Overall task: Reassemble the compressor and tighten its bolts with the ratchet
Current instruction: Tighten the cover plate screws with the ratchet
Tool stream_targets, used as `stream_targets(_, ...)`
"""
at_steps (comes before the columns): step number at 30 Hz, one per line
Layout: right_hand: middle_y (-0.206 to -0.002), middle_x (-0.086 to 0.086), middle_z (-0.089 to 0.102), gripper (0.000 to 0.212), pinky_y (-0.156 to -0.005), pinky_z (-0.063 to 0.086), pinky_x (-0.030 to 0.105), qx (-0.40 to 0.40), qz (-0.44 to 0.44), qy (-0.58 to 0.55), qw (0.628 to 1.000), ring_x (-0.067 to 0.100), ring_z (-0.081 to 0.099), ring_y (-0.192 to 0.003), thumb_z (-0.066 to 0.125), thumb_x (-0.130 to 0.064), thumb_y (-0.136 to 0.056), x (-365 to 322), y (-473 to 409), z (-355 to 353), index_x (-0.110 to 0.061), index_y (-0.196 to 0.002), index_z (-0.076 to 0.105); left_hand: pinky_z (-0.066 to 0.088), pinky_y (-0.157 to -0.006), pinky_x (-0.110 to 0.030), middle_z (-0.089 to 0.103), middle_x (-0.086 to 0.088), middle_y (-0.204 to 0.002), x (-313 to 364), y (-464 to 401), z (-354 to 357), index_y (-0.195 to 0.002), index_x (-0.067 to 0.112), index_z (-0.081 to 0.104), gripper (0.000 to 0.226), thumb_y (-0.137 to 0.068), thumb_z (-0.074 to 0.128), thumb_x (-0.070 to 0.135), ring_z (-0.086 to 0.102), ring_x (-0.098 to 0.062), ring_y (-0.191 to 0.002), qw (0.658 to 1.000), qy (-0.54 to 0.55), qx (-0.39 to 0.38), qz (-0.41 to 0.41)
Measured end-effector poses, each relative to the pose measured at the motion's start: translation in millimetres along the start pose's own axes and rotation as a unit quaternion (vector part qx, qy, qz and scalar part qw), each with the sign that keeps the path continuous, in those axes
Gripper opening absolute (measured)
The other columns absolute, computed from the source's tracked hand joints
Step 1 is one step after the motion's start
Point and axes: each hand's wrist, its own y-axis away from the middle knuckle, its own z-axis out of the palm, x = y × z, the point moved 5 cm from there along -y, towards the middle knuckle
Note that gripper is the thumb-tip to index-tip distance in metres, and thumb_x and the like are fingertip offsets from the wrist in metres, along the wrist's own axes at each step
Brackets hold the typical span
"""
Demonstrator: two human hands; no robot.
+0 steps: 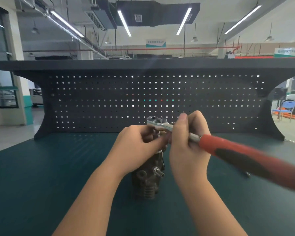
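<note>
While gripped, ratchet (228, 150) above compressor (147, 179)

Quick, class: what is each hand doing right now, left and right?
Left hand: fingers curled around the top of the compressor.
Right hand: holding the ratchet by its metal shank.

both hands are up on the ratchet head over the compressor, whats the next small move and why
Probably shift the right hand down onto the red handle. It now pinches the ratchet's metal neck, while the left hand steadies the top of the upright compressor.
</note>
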Motion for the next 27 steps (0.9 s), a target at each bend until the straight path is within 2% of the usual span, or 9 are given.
stream_targets(4, -0.053, -0.006, 0.035, 0.038, -0.046, 0.025, 0.011, 0.050, -0.068, 0.040, 0.996, 0.001, 0.029, -0.044, 0.041, -0.034, -0.095, -6, 7, -5, -0.026, -0.064, 0.020, 0.057, -0.082, -0.041, 0.075, 0.010, -0.078, 4, -2, 7, -0.084, 0.033, 0.075, 0.037, -0.066, 0.062, 0.063, 0.071, -0.006, -0.080, 1.000, -0.003, -0.015, -0.016)
stream_targets(7, -0.047, -0.014, 0.035, 0.035, -0.047, 0.024, 0.009, 0.099, -0.066, 0.007, 0.993, -0.002, 0.031, -0.042, 0.040, -0.031, -0.095, -3, 5, -9, -0.032, -0.065, 0.023, 0.056, -0.086, -0.040, 0.076, 0.012, -0.083, 5, -2, 13, -0.092, 0.032, 0.075, 0.025, -0.080, 0.067, 0.053, 0.071, -0.002, -0.083, 0.999, -0.010, -0.042, -0.016)
stream_targets(11, -0.053, -0.014, 0.032, 0.033, -0.051, 0.027, 0.008, 0.111, -0.074, -0.044, 0.990, -0.003, 0.032, -0.048, 0.039, -0.024, -0.093, -3, 0, -8, -0.022, -0.063, 0.027, 0.052, -0.075, -0.029, 0.073, 0.019, -0.078, 5, -8, 10, -0.084, 0.033, 0.074, 0.027, -0.088, 0.059, 0.054, 0.066, 0.007, -0.076, 0.992, -0.089, -0.091, -0.020)
stream_targets(13, -0.054, -0.007, 0.029, 0.035, -0.053, 0.031, 0.016, 0.124, -0.033, -0.095, 0.987, 0.001, 0.032, -0.052, 0.041, -0.028, -0.090, 4, -4, -11, -0.015, -0.060, 0.029, 0.044, -0.066, -0.020, 0.070, 0.024, -0.073, 6, -10, 8, -0.075, 0.041, 0.072, 0.025, -0.089, 0.056, 0.055, 0.061, 0.013, -0.069, 0.986, -0.119, -0.118, -0.029)
stream_targets(16, -0.056, 0.004, 0.033, 0.032, -0.053, 0.027, 0.034, 0.149, 0.080, -0.176, 0.970, 0.024, 0.033, -0.057, 0.048, -0.039, -0.081, 19, -8, -16, -0.026, -0.052, 0.042, 0.037, -0.058, -0.016, 0.066, 0.023, -0.062, 7, -13, 8, -0.065, 0.047, 0.068, 0.027, -0.088, 0.058, 0.054, 0.058, 0.011, -0.061, 0.983, -0.158, -0.098, -0.001)
stream_targets(20, -0.058, 0.008, 0.034, 0.032, -0.053, 0.026, 0.037, 0.139, 0.107, -0.171, 0.970, 0.032, 0.031, -0.057, 0.050, -0.041, -0.078, 25, -10, -16, -0.026, -0.050, 0.044, 0.053, -0.068, -0.028, 0.074, 0.009, -0.075, 4, -16, 11, -0.083, 0.022, 0.075, 0.021, -0.086, 0.063, 0.038, 0.069, -0.003, -0.073, 0.992, -0.094, -0.076, 0.030)
stream_targets(22, -0.057, 0.008, 0.034, 0.034, -0.051, 0.028, 0.035, 0.126, 0.097, -0.163, 0.974, 0.030, 0.032, -0.055, 0.049, -0.038, -0.081, 25, -12, -17, -0.024, -0.052, 0.040, 0.056, -0.073, -0.023, 0.075, 0.009, -0.085, 3, -16, 15, -0.096, 0.029, 0.067, 0.010, -0.087, 0.064, 0.026, 0.071, -0.003, -0.082, 0.993, -0.025, -0.110, 0.024)
stream_targets(24, -0.053, 0.000, 0.036, 0.035, -0.047, 0.030, 0.026, 0.112, 0.087, -0.160, 0.977, 0.018, 0.034, -0.049, 0.048, -0.033, -0.084, 24, -13, -18, -0.022, -0.054, 0.036, 0.057, -0.078, -0.024, 0.075, 0.008, -0.093, 3, -16, 17, -0.103, 0.033, 0.059, 0.020, -0.085, 0.063, 0.024, 0.072, -0.008, -0.089, 0.990, 0.022, -0.137, 0.017)
stream_targets(27, -0.051, -0.006, 0.037, 0.038, -0.045, 0.032, 0.017, 0.119, 0.066, -0.133, 0.982, 0.007, 0.034, -0.046, 0.046, -0.035, -0.087, 19, -13, -19, -0.012, -0.060, 0.032, 0.052, -0.076, -0.018, 0.076, 0.003, -0.088, 3, -14, 19, -0.103, 0.035, 0.062, 0.021, -0.085, 0.063, 0.024, 0.072, -0.009, -0.086, 0.987, 0.072, -0.142, 0.023)
